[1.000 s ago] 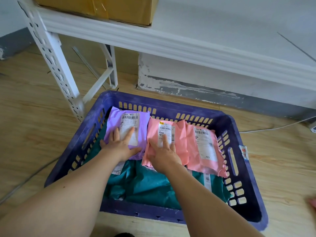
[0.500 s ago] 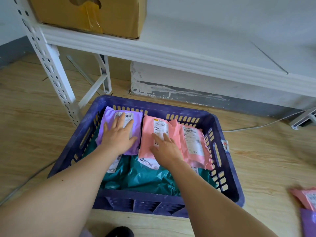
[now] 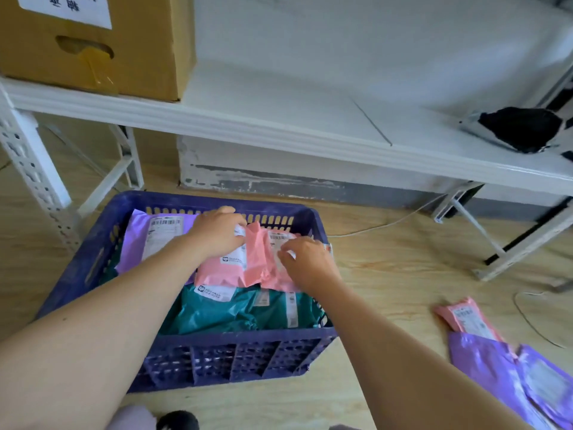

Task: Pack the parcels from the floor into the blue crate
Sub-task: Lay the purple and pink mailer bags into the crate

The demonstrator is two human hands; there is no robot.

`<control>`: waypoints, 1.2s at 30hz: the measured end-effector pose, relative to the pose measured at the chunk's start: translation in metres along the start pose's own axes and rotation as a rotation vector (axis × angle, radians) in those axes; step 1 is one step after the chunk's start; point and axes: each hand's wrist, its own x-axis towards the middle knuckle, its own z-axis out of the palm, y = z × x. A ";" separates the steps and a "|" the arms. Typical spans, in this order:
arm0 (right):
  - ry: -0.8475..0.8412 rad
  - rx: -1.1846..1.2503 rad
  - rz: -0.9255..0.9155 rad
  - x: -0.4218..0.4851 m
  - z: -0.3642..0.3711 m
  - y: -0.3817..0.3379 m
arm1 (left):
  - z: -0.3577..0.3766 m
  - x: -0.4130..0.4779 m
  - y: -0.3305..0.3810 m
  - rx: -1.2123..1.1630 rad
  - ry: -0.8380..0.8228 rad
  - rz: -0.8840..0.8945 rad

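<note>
Both hands have shifted rightward since the earlier frames: the left hand [image 3: 217, 232] has left the lilac plastic mailer bag [image 3: 148, 243] and now curls its fingers over the far end of the left pink plastic mailer [image 3: 231, 270], gripping it. The right hand [image 3: 305, 263] has moved off that mailer onto the right pink plastic mailer [image 3: 274, 279], with its fingers bent and pinching the crumpled film by the white label. All three mailers lie inside the blue slotted plastic crate [image 3: 232, 358] on top of teal plastic mailers [image 3: 217, 315]. Their long axes run from the near wall to the far wall, with the barcode ends pointing away, and the two pink ones overlap. The crate sits on the wooden floor [image 3: 387, 274] in front of a white metal shelf [image 3: 279, 128]. Well to its right on the floor lie a loose pink mailer [image 3: 468, 318] and loose lilac mailers [image 3: 496, 367], their long axes slanting from far-left to near-right.
</note>
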 end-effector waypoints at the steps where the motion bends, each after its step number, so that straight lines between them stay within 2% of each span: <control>1: 0.026 -0.016 0.011 -0.006 -0.009 0.008 | -0.001 0.000 0.013 0.001 0.008 0.036; 11: 0.167 -0.065 0.178 -0.069 -0.062 0.078 | 0.016 -0.011 0.150 0.060 -0.018 0.456; 16: 0.157 -0.083 0.259 -0.101 -0.077 0.103 | 0.028 -0.023 0.208 0.147 -0.013 0.609; 23: 0.284 -0.030 0.521 -0.144 -0.091 0.148 | 0.054 -0.024 0.278 0.121 -0.063 0.689; 28: 0.281 -0.030 0.674 -0.182 -0.094 0.184 | 0.072 -0.027 0.317 0.102 -0.139 0.718; 33: 0.315 0.065 0.802 -0.214 -0.101 0.220 | 0.083 -0.033 0.348 0.144 -0.135 0.812; 36: 0.287 0.036 0.824 -0.226 -0.100 0.243 | 0.085 -0.032 0.360 0.149 -0.117 0.844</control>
